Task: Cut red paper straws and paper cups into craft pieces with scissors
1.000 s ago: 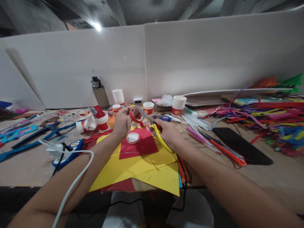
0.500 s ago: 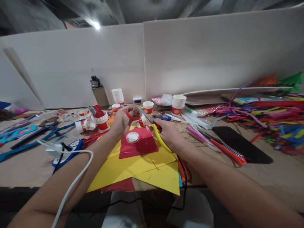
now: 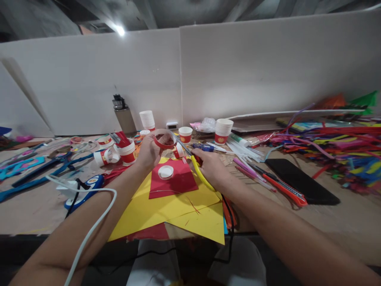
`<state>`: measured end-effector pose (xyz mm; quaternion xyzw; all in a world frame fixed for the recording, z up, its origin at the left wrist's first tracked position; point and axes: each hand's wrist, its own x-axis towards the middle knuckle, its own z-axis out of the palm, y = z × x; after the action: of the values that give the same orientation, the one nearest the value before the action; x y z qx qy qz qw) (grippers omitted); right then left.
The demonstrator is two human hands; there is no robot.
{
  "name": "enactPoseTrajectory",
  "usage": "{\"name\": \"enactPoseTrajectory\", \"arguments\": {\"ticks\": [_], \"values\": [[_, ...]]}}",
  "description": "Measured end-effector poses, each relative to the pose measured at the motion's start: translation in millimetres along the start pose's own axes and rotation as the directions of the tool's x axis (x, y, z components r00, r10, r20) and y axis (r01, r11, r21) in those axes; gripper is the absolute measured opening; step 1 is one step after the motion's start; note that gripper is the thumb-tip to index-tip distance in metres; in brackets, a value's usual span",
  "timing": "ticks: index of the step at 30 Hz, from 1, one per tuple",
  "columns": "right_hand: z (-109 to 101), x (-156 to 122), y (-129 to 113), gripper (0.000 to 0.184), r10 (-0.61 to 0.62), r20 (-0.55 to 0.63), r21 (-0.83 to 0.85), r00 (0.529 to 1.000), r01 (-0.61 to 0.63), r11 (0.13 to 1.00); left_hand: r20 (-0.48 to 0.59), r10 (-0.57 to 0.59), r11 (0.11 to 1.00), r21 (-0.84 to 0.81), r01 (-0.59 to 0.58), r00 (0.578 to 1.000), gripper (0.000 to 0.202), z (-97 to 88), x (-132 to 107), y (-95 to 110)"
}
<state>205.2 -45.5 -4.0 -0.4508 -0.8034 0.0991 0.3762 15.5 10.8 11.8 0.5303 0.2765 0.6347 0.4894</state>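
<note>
My left hand pinches a red paper ring, apparently cut from a paper cup, and holds it raised above the table. In my right hand is a pair of scissors with yellow handles; the blades point up and left, with their tips close to the ring's right side. Whether the blades touch the ring I cannot tell. Below, a small white cup bottom lies on a red paper sheet, which rests on yellow paper. A red-and-white cup piece sits just behind the red sheet.
Cup stacks and a single paper cup stand at the back. To the right lie a utility knife, a black phone and colourful pipe cleaners. At left are a blue glue gun and a white cable.
The red ring has turned and shifted slightly left, so its round opening now shows more fully. My left hand has moved a little left with it; my right hand stays nearly still.
</note>
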Motion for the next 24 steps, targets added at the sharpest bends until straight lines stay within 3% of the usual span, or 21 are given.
{"name": "enactPoseTrajectory", "arguments": {"ticks": [7,14,24], "values": [[3,1,6,0.026,0.01,-0.001,-0.079,1.0,-0.01,0.997,0.111,-0.016,1.0,0.004,0.016,0.994,0.016,6.5,-7,-3],[3,0,7,0.026,0.005,-0.013,-0.09,1.0,-0.007,0.996,0.098,-0.101,0.995,0.013,0.101,0.99,0.019,5.4,-5,3],[-1,-1,1,0.015,-0.009,0.007,-0.067,1.0,0.009,0.998,0.268,-0.129,0.992,0.041,0.123,0.955,0.018,-4.6,2,5]]}}
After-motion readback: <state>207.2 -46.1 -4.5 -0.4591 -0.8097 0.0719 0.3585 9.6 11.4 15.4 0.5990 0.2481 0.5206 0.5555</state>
